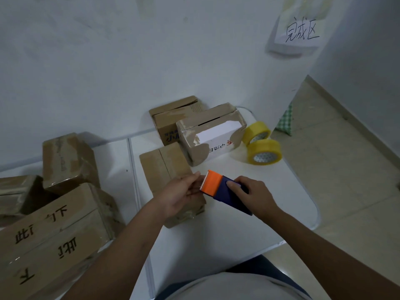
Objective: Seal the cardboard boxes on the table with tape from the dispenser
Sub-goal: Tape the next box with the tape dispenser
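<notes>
A small brown cardboard box lies on the white table right in front of me, its top flaps closed along a centre seam. My right hand grips the blue body of a tape dispenser with an orange toothed head, held just right of the box. My left hand hovers over the box's near end, fingertips pinching at the toothed edge of the dispenser where the tape end sits. The tape itself is too clear to make out.
Two yellow tape rolls lie at the table's far right. A torn white-and-brown box and another brown box stand behind. Several taped boxes are stacked at the left. The table edge curves at right.
</notes>
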{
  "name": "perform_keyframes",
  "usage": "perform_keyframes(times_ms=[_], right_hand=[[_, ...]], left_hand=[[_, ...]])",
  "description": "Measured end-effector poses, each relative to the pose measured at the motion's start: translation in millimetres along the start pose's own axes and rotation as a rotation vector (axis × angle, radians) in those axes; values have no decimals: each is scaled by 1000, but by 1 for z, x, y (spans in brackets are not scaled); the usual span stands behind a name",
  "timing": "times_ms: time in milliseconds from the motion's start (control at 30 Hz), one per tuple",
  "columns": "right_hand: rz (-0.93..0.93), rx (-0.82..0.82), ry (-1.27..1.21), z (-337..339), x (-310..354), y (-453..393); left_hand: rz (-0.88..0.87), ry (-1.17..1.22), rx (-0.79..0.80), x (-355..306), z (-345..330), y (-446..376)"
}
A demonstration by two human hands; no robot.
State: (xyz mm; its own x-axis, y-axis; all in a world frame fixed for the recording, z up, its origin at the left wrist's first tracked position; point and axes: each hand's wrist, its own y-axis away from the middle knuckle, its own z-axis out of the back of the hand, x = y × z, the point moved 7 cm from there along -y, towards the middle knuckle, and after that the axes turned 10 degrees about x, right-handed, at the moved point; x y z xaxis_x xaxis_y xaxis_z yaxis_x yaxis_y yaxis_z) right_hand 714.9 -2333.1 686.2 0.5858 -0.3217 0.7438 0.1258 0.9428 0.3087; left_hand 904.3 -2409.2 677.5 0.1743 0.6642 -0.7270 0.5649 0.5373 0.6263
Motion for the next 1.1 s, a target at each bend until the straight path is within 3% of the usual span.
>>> perform_keyframes(times_ms=[367,700,900,1100], right_hand=[[51,89,103,5,13,-6],[97,277,297,8,30,-16],[98,353,538,21,17,-21],[84,405,693,17,11,-33]], left_hand=[[-39,70,-38,8,5,3],[-81,-23,-259,14,15,13],[-223,138,-475,14,85,49],[-172,222,-504,50,91,63]])
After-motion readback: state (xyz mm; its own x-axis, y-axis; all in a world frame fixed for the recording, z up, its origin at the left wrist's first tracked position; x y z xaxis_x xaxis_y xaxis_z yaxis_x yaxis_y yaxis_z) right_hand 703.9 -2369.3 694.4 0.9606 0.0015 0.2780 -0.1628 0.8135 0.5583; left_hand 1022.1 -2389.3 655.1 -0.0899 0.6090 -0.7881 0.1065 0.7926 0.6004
